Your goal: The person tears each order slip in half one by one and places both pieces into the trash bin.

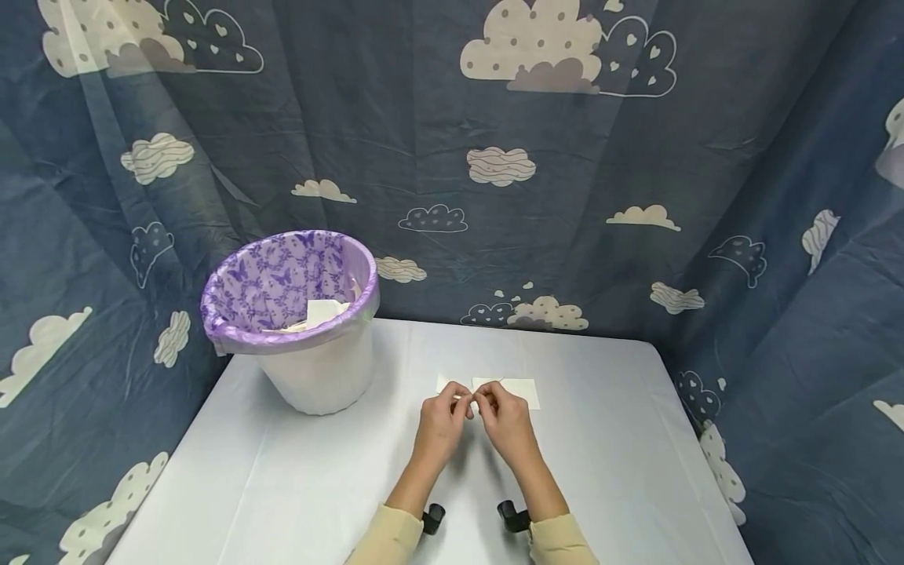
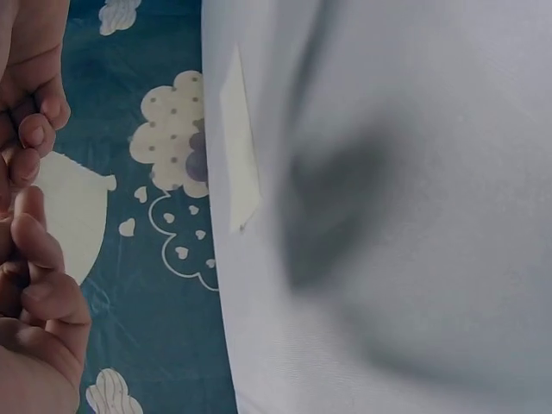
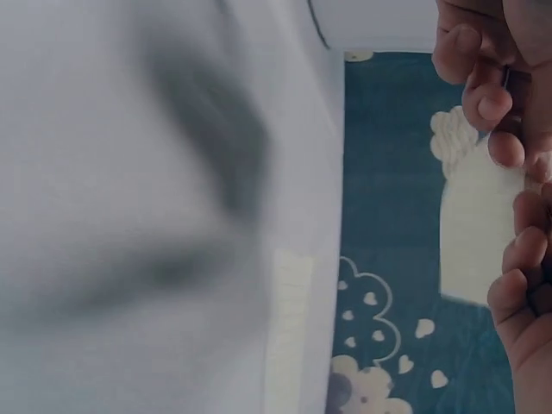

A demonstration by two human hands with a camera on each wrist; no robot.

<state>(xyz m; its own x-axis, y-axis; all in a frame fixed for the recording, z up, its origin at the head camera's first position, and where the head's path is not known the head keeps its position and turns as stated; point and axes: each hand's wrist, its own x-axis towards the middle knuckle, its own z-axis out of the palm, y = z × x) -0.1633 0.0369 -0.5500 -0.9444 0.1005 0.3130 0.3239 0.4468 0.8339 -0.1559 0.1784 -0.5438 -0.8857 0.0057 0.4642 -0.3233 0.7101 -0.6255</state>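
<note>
Fingertips and thumbs of my left hand (image 1: 439, 428) and right hand (image 1: 506, 420) meet over the table, pinching the edge of a cream piece of paper (image 2: 76, 216) between them. The same paper (image 3: 483, 228) rises beyond the fingers in the right wrist view, with one curved side. How much of it the fingers cover cannot be told. Another cream sheet (image 1: 524, 391) lies flat on the table, just beyond and to the right of my right hand.
At the left of the white table (image 1: 621, 471) stands a white bin (image 1: 318, 380) with a purple butterfly-patterned liner (image 1: 282, 275) folded over its rim. Paper pieces (image 1: 325, 311) lie inside it. A dark blue cloud-print curtain (image 1: 395, 118) encloses the back and sides.
</note>
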